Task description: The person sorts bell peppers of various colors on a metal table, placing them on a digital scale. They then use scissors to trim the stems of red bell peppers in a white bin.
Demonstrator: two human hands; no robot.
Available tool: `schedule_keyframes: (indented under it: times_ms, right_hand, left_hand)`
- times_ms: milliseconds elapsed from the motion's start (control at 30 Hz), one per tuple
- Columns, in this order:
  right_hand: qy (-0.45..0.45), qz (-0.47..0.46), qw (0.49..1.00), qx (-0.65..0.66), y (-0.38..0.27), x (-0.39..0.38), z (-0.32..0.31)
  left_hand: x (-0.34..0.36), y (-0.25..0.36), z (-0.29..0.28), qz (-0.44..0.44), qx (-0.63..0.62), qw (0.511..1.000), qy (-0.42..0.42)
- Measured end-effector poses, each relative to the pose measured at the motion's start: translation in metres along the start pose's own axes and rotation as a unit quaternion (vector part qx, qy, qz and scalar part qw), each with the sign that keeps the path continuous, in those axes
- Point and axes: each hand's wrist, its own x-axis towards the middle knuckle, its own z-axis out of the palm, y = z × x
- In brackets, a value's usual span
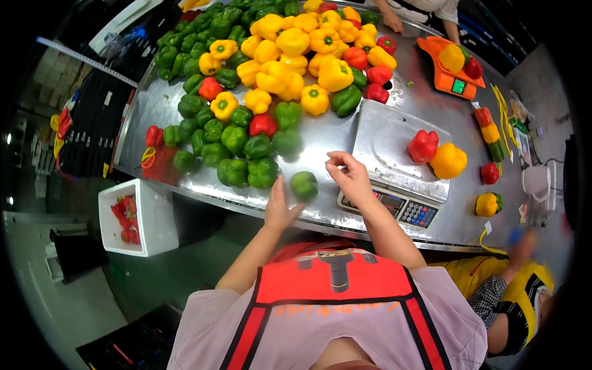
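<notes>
My left hand [281, 206] is open beside a loose green bell pepper [304, 185] near the table's front edge, its fingers stretched out and the thumb apart. I cannot tell whether the hand touches the pepper. My right hand [350, 176] hovers over the front left corner of the weighing scale [388, 139], its fingers loosely bent with nothing visible in them. A red bell pepper [423, 147] and a yellow bell pepper [449, 161] sit together on the scale's metal plate. Several green bell peppers [233, 172] lie just left of my hands.
A large heap of yellow bell peppers [274, 77] and green ones covers the far table. An orange scale [449, 69] holds two peppers at the back right. A white foam box [140, 246] stands below the left edge. Other people's hands [393, 22] show at the far side and right.
</notes>
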Motion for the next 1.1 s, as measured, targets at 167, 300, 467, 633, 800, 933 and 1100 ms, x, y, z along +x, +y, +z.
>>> schedule_keyframes:
  times_ms: [167, 300, 467, 633, 800, 933, 1100]
  right_hand:
    - [-0.168, -0.081, 0.962, -0.201, 0.007, 0.024, 0.017]
    - [-0.208, -0.115, 0.927, -0.290, 0.030, 0.007, 0.044]
    - [-0.134, -0.153, 0.938, -0.282, 0.032, -0.007, 0.043]
    - [-0.020, -0.113, 0.965, -0.238, -0.025, -0.036, -0.014]
    - [0.214, -0.019, 0.958, -0.191, -0.031, -0.087, -0.113]
    - [0.388, 0.017, 0.895, -0.218, -0.017, -0.124, -0.182]
    - [0.368, 0.008, 0.910, -0.194, -0.001, -0.114, -0.181]
  left_hand:
    - [0.003, 0.008, -0.002, -0.043, 0.001, 0.999, -0.031]
    - [0.005, 0.009, 0.000, -0.024, 0.004, 0.999, -0.042]
    - [0.003, 0.003, 0.003, -0.026, 0.001, 0.998, -0.048]
    - [0.005, 0.005, 0.002, -0.044, -0.001, 0.997, -0.063]
    - [0.004, 0.001, 0.006, -0.007, 0.018, 0.999, -0.048]
    - [0.004, 0.003, 0.004, -0.013, 0.005, 0.998, -0.064]
    - [0.007, 0.009, 0.000, -0.025, -0.012, 0.996, -0.079]
